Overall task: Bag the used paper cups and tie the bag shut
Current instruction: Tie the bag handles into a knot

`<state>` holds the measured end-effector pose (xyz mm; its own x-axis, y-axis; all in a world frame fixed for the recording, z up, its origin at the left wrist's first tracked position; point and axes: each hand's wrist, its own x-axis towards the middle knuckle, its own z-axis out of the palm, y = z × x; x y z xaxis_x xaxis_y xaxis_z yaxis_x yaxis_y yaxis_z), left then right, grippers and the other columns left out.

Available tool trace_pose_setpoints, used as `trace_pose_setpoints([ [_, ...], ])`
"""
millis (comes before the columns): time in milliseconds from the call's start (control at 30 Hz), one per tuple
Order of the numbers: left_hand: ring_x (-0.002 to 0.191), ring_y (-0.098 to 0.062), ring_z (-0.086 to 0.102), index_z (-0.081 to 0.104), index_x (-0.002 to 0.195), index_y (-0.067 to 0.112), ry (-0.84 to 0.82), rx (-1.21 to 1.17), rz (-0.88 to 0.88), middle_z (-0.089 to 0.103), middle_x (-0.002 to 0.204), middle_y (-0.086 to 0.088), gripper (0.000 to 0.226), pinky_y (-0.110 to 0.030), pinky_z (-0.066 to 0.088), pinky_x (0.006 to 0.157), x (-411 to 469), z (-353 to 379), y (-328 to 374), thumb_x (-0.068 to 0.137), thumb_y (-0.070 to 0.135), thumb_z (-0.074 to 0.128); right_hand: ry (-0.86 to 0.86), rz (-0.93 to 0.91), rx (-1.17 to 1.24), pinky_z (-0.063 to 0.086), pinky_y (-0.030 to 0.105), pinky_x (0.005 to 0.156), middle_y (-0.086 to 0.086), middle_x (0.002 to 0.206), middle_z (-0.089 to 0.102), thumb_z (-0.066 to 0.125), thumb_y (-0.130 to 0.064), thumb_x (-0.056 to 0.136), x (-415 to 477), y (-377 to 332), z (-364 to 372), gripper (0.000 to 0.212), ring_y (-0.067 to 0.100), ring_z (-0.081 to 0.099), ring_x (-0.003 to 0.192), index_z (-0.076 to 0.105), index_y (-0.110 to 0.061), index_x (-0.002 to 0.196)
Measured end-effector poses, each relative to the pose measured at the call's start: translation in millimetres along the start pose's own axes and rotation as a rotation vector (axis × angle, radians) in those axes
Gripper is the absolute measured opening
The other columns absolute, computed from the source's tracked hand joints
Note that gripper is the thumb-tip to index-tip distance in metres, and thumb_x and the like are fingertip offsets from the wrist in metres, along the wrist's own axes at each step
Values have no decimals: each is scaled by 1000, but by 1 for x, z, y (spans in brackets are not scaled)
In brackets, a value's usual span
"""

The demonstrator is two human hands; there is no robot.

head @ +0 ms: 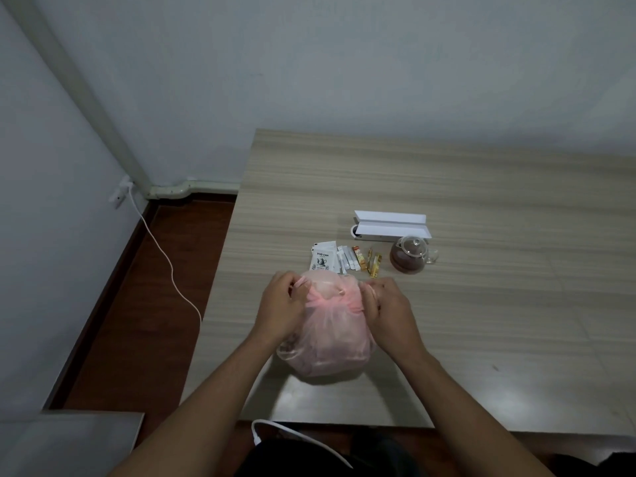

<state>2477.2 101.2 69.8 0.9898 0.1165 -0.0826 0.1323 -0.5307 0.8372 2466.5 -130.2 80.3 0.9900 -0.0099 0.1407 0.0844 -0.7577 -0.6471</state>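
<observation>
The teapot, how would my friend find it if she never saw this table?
Start at the wooden table and find the long white box lying open near its middle. Just in front of that box's right end sits the teapot. It is the only clear glass thing there, round, lidded and holding dark brown tea, while its neighbours are flat paper sachets.

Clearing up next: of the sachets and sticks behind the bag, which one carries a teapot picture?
The white square sachet at the row's left end; the others are narrow sticks, white or orange-yellow.
</observation>
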Motion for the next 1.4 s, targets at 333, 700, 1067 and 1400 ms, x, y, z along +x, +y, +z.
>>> trace_pose_setpoints([
  [333, 74, -17, 68, 61, 122, 1, -133, -684, -226, 79, 85, -6, 28, -20, 58, 66, -21, 11, 42, 120, 27, 49, -215, 408, 855, 50, 25, 66, 3, 68, 72, 50, -45, 114, 0, -51, -24, 63, 12, 64, 61, 69, 2, 77],
  [700, 111, -24, 83, 63, 129, 1, -227, -836, -420, 84, 120, -17, 30, -31, 67, 90, -20, 33, 2, 102, -5, 74, -389, 446, 909, 59, 34, 99, 4, 126, 81, 80, -23, 99, -14, -10, 5, 43, 20, 75, 123, 67, -22, 140],
  [1067, 83, -24, 84, 70, 99, 2, -260, -813, -371, 85, 102, -25, 10, -31, 70, 88, -26, 34, -12, 103, -7, 71, -221, 534, 763, 62, 56, 91, 13, 96, 85, 85, -41, 89, -17, -4, 18, 23, 33, 80, 93, 82, -19, 94],
  [1400, 72, -21, 74, 56, 143, 13, -342, -666, -244, 80, 89, -19, 30, -30, 63, 72, -27, 23, -14, 114, 10, 61, -279, 253, 504, 48, 15, 67, -3, 87, 82, 72, -26, 105, -14, -15, 18, 20, -3, 67, 74, 86, -21, 92],
])
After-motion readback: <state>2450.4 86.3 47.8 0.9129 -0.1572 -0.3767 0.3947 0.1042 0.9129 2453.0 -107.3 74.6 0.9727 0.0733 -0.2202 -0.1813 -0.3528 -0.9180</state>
